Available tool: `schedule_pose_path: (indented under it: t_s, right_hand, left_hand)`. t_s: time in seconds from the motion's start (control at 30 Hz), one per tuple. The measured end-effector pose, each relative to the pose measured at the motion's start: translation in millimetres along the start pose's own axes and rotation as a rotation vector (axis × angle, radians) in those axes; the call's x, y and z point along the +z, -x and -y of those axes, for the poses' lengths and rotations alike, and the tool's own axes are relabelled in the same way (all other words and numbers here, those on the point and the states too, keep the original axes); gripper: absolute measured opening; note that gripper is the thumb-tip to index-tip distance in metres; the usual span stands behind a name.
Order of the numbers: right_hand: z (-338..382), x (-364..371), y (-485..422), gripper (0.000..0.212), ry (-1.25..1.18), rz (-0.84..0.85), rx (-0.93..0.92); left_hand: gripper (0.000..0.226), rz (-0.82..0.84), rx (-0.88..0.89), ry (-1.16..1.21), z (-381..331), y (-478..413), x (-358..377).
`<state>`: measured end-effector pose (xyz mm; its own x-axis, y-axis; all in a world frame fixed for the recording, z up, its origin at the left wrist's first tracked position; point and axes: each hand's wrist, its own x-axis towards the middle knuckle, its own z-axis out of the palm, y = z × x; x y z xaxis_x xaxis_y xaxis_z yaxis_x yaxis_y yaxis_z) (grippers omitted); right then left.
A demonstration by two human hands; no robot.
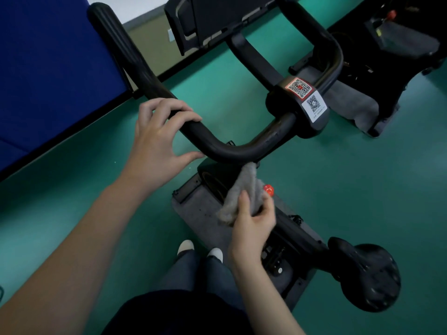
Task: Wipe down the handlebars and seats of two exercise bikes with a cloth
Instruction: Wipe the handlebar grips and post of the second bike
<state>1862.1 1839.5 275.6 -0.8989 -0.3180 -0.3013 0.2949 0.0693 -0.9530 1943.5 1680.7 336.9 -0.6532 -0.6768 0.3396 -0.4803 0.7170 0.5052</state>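
left hand (159, 141) curled over the black handlebar (232, 151) near its bend, right hand (251, 221) pinching a grey cloth (242, 189) whose upper end touches the bar's underside, black seat (370, 276) at lower right, second bike (391, 44) beyond

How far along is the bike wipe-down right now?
Nothing shows as finished; wiped parts can't be told from unwiped. In hand: the left hand holds the handlebar while the right hand holds the cloth up to its near bend. Left, it seems: the seat and the second bike.
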Motion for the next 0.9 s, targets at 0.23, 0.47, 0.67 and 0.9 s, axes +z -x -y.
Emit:
schedule_pose_path:
  t_s: [0.23, 0.47, 0.67, 0.9]
  right_hand:
    - [13.1, 48.3, -2.3, 0.024, -0.115, 0.332, 0.146]
    - [20.1, 36.6, -12.7, 0.012, -0.282, 0.291, 0.247]
    - [41.4, 10.7, -37.0, 0.015, -0.452, 0.090, 0.249]
    - [69.6, -11.8, -42.2, 0.015, 0.041, -0.012, -0.326]
  left_hand:
    - [0.054, -0.005, 0.018, -0.034, 1.4, -0.5, 2.1]
    - [0.055, -0.007, 0.031, -0.025, 2.5, -1.0, 1.9]
    - [0.055, -0.009, 0.037, -0.006, 3.0, -1.1, 1.5]
    - [0.056, 0.006, 0.044, 0.033, 5.0, -2.3, 0.5]
